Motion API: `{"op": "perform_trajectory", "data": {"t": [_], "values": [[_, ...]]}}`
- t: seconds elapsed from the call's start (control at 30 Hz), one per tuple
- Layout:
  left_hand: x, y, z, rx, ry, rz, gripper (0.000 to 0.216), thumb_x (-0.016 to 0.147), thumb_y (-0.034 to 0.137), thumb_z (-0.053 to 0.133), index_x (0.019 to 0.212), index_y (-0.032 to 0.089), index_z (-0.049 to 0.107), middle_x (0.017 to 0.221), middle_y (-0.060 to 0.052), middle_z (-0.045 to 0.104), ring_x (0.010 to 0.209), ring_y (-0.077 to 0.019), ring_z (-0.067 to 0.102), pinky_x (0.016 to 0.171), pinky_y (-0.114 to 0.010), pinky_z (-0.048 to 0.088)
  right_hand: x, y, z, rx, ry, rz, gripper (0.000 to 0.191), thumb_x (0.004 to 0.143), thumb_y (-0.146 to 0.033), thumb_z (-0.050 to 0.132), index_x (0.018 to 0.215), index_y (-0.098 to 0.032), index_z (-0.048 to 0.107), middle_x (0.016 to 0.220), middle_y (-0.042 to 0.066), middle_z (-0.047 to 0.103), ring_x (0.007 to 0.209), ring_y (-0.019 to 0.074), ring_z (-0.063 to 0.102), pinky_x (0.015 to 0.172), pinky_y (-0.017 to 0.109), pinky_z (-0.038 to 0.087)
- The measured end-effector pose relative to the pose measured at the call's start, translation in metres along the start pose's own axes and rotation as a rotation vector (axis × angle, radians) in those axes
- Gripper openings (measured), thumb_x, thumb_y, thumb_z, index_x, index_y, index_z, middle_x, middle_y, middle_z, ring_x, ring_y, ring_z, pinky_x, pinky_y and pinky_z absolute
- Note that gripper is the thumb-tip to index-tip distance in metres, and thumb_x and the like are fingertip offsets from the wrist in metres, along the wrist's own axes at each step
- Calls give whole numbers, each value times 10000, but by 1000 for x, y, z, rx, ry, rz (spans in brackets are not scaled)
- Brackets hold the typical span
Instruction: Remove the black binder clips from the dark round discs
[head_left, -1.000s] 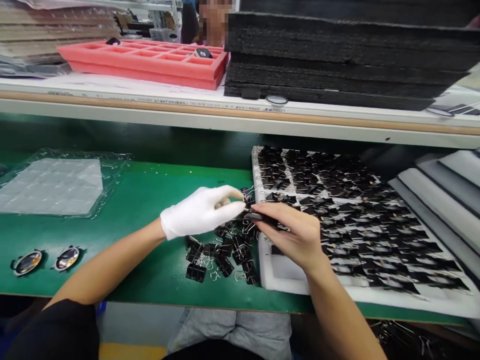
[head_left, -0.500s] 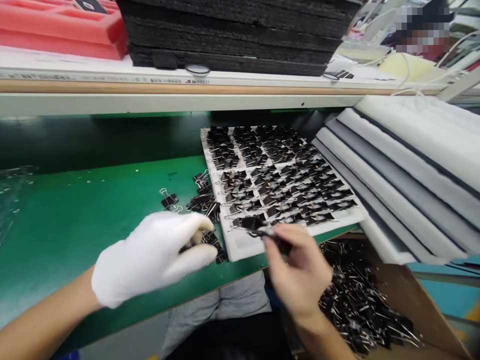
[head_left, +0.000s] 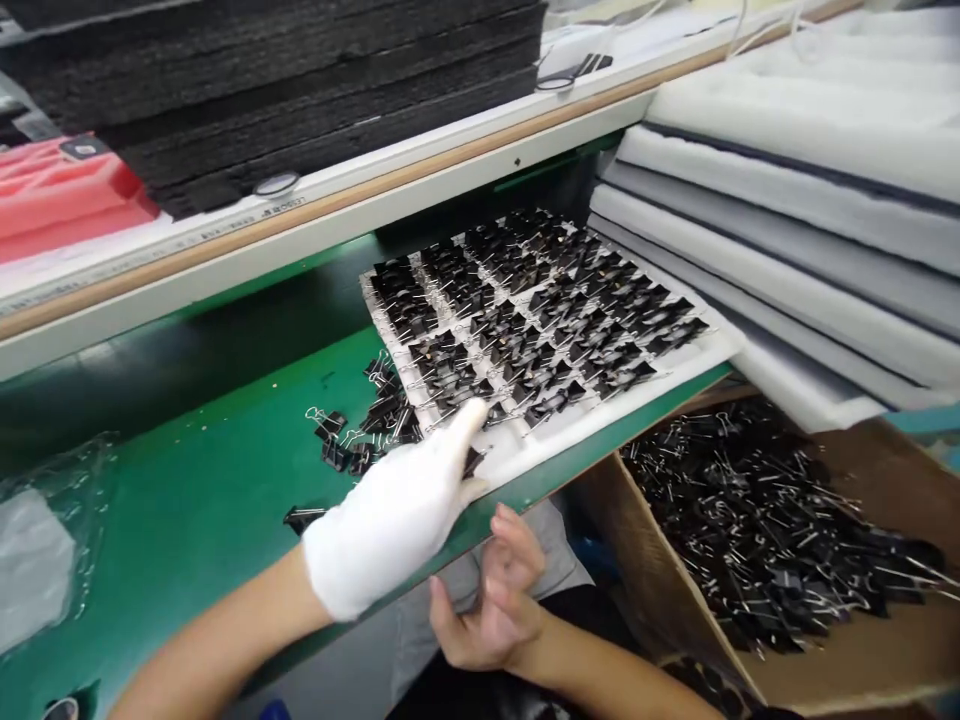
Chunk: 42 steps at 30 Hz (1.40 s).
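Observation:
My left hand (head_left: 397,510), in a white glove, is at the near left corner of a white foam tray (head_left: 525,460). Between its thumb and fingers shows part of a black binder clip (head_left: 472,462). My right hand (head_left: 495,600) is bare and hangs just off the table's front edge, palm turned up. Its fingers are loosely bent and apart, with nothing seen in them. Rows of black binder clips (head_left: 517,340) with wire handles fill much of the tray. Loose binder clips (head_left: 390,400) lie in a heap along the tray's left side.
A cardboard box (head_left: 667,550) full of binder clips stands below the table at right. Grey and white foam sheets (head_left: 787,240) lean beside the tray. Above runs a shelf (head_left: 420,170) with black foam slabs (head_left: 337,90) and red foam (head_left: 67,195). Clear plastic (head_left: 45,560) lies left.
My left hand has moved right, from the loose clips to the tray's corner. My right hand has left the tray, gone down past the table edge and let go of its clip. The view has tilted and swung right.

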<state>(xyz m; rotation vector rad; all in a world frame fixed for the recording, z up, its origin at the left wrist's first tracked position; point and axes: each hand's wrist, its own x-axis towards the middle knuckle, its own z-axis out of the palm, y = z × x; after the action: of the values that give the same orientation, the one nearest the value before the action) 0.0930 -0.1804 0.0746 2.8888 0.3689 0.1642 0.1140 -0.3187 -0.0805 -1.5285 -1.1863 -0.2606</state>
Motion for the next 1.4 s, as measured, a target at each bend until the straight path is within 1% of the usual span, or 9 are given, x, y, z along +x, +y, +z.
{"op": "perform_trajectory", "data": {"t": [0.1, 0.23, 0.37, 0.43, 0.53, 1.0, 1.17, 1.3, 1.4], "values": [[40, 19, 11, 231, -151, 78, 686, 1061, 299, 456, 1656, 140, 153, 1081, -148, 748, 898, -269, 763, 751, -348, 592, 10, 14, -29, 32, 177, 4, 653, 734, -69, 649, 1311, -292, 440, 1373, 149, 461, 1229, 345, 542, 945, 649, 560], [66, 41, 17, 439, -272, 15, 679, 1064, 299, 451, 1640, 72, 172, 773, -65, 702, 696, -248, 733, 623, -306, 520, 28, 27, -62, 39, 90, -22, 507, 796, -15, 568, 1259, -218, 526, 1282, 141, 522, 1169, 299, 568, 906, 545, 597], [54, 48, 14, 547, -145, -10, 549, 1064, 392, 469, 1518, 87, 425, 852, -97, 693, 797, -267, 720, 688, -349, 497, 27, 37, -78, 57, 90, -1, 466, 828, -1, 559, 1243, -212, 559, 1249, 130, 550, 1182, 296, 564, 918, 529, 592], [44, 48, 12, 594, -137, -18, 367, 1062, 371, 461, 1275, 119, 620, 892, -112, 683, 845, -294, 699, 703, -387, 470, 24, 42, -81, 67, 83, 17, 455, 841, -11, 555, 1246, -219, 574, 1224, 123, 575, 1178, 297, 575, 921, 527, 588], [35, 45, 10, 591, -183, -22, 286, 1060, 274, 416, 958, 168, 660, 852, -94, 657, 834, -296, 666, 694, -407, 411, 22, 47, -82, 92, 69, 39, 456, 845, -30, 563, 1251, -236, 596, 1196, 110, 608, 1174, 299, 597, 930, 531, 583], [42, 48, 28, 503, -56, -43, 277, 1059, 355, 462, 1040, 174, 671, 896, -94, 683, 868, -287, 647, 739, -400, 380, 17, 51, -83, 51, 1, 38, 405, 889, -37, 559, 1237, -237, 612, 1196, 111, 620, 1210, 304, 601, 983, 514, 530], [-7, 42, 6, 424, 243, -236, 392, 1051, 393, 491, 1366, 181, 586, 1160, -141, 717, 1036, -291, 659, 842, -409, 435, 3, 65, -58, -233, -118, -82, 454, 951, -154, 569, 1398, -230, 573, 1397, 172, 571, 1355, 350, 513, 1056, 527, 411], [-94, 17, -2, 310, 424, -495, 349, 1056, 330, 462, 1340, 191, 609, 1248, -129, 710, 1163, -263, 652, 968, -402, 469, -19, 89, -26, -329, 3, -176, 457, 959, -280, 522, 1409, -246, 591, 1398, 186, 565, 1338, 374, 488, 1074, 592, 326], [-173, -8, 19, 275, 543, -709, 356, 1049, 347, 463, 1325, 186, 621, 1315, -144, 675, 1245, -260, 626, 1055, -419, 482, -33, 104, -14, -366, 80, -226, 491, 949, -315, 475, 1422, -242, 588, 1420, 195, 552, 1326, 390, 486, 1058, 633, 311]]}}
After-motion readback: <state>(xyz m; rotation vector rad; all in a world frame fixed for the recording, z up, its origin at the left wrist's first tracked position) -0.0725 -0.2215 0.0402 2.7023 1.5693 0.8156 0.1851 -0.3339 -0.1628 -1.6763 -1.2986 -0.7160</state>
